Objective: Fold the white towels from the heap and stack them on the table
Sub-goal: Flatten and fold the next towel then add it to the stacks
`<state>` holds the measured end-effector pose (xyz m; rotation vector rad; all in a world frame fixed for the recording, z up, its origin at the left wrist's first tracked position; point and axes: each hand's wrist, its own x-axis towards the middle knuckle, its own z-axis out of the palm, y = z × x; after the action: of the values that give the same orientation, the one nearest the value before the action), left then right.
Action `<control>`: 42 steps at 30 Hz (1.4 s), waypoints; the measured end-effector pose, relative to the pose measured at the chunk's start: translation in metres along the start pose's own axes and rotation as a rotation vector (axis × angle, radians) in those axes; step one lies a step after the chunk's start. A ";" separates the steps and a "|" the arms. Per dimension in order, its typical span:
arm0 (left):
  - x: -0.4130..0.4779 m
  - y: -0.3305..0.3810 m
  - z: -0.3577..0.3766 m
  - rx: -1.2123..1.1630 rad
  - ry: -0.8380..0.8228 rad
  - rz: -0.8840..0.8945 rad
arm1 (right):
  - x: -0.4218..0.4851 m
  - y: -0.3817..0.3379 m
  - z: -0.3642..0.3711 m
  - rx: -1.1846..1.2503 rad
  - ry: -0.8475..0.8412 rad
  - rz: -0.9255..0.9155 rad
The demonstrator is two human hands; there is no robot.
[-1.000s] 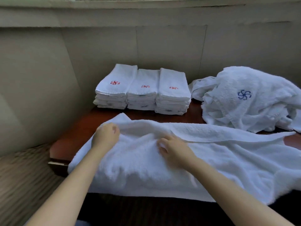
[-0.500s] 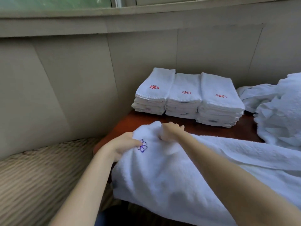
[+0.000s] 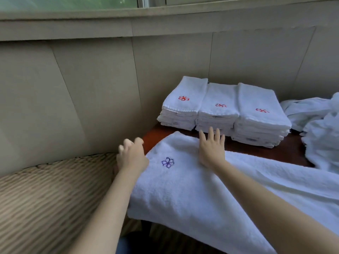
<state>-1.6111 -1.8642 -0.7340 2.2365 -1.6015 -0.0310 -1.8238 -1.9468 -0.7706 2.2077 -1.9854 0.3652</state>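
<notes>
Already three stacks of folded towels point(image 3: 222, 110) sit at one o'clock, the heap point(image 3: 319, 129) waits at three o'clock, while the flat right hand point(image 3: 211, 148) smooths a half-folded towel point(image 3: 183, 189) and the loosely curled, empty left hand point(image 3: 131, 155) hovers at its edge.

Both hands have let go: right hand point(image 3: 211, 149) now flat on the towel point(image 3: 183, 189), left hand point(image 3: 131, 154) lifted beside it.

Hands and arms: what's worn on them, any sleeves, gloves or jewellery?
Nothing worn that shows. The left hand and right hand are bare, no gloves, rings or watch visible. Both forearms are bare to the frame's bottom edge, no sleeves in view.
</notes>
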 end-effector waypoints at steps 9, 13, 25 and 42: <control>-0.021 0.042 0.046 0.159 -0.546 0.293 | -0.033 0.005 0.010 0.285 -0.008 -0.388; -0.017 0.061 0.042 0.201 -0.449 0.204 | -0.053 0.032 -0.006 0.236 -0.076 -0.443; -0.084 0.209 0.086 -0.167 -0.176 0.534 | -0.191 0.202 -0.082 -0.182 -0.014 -0.023; -0.091 0.235 0.119 -0.095 -0.471 0.779 | -0.299 0.377 -0.145 -0.062 -0.372 0.931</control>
<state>-1.8845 -1.8801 -0.7864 1.4588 -2.5526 -0.4306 -2.2372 -1.6641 -0.7342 1.2276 -3.0750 -0.0361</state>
